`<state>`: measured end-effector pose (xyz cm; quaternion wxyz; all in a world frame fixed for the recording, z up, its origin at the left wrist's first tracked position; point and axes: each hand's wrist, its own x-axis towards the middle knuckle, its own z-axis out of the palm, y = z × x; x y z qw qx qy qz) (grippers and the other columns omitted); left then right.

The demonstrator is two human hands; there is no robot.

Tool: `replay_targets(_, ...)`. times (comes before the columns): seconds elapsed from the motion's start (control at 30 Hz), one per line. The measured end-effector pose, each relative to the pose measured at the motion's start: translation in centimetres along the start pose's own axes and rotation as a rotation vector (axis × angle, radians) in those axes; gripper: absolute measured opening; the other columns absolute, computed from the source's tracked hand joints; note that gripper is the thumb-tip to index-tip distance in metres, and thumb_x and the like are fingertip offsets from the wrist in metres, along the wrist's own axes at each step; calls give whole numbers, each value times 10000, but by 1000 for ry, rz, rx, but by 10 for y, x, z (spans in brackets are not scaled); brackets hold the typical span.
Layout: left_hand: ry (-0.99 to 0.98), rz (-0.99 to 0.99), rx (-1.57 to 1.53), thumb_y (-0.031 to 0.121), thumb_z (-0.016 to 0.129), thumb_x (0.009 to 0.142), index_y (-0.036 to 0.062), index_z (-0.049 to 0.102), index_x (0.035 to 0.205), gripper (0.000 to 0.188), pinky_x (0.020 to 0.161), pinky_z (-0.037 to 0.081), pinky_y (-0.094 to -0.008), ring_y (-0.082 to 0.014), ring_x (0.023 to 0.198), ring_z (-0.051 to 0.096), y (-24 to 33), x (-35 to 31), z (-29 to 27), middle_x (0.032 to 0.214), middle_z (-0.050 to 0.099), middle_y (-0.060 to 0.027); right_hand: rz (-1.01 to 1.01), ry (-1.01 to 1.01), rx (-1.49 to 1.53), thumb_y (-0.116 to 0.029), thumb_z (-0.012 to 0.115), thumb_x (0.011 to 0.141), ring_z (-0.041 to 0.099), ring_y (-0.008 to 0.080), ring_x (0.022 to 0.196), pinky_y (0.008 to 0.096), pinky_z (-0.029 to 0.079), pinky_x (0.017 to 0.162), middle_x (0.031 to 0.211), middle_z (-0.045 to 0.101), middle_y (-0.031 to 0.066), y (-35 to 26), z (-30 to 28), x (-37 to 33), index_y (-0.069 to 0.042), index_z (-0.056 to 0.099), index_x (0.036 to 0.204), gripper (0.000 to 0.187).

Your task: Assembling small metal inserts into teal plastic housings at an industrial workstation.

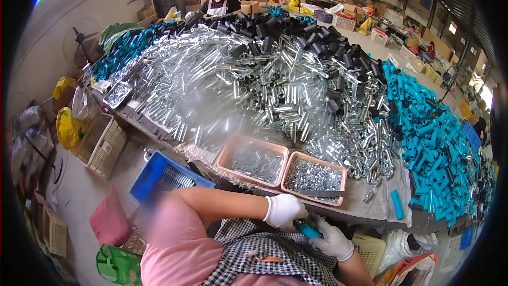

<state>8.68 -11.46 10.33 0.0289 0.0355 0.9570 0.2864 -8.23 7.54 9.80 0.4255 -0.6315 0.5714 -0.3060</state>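
Both my hands wear white gloves and meet in front of my checked apron [251,249]. Between them is a teal plastic handle [307,229], tubular and tilted down to the right. My right hand [334,241] is closed around its lower part. My left hand [286,212] is closed at its upper end, with the fingertips partly hidden. Just beyond my hands, a pink tray of small metal fittings [344,193] stands at the table edge. Beside it on the left, another pink tray [220,163] holds thin metal pieces.
A large heap of shiny metal tubes [180,74] covers the table, with black sleeves [317,47] behind. Teal handles [428,153] are piled at the right; one loose handle [397,205] lies nearer. A blue crate [138,184] stands at left. Another person [219,2] sits across the table.
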Motion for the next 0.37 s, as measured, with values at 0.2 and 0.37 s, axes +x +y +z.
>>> replay_targets(0.2,68,132,166,307,748,650,91,669,884,329,665,536,-431,-327,750,648,4,12,-10,804,632,-100,99,-75,303,-91,617,867,640,282,995,336,502,864,1266,546,224,10,-2,7,45,208,1495,762)
replay_targets(0.37,441,-1,211,364,770,679,92,638,1145,556,861,525,-387,-297,1059,598,-10,24,-42,1104,627,-118,147,190,705,74,475,852,630,180,708,291,530,673,1038,597,165,-4,-3,12,-8,178,1519,735)
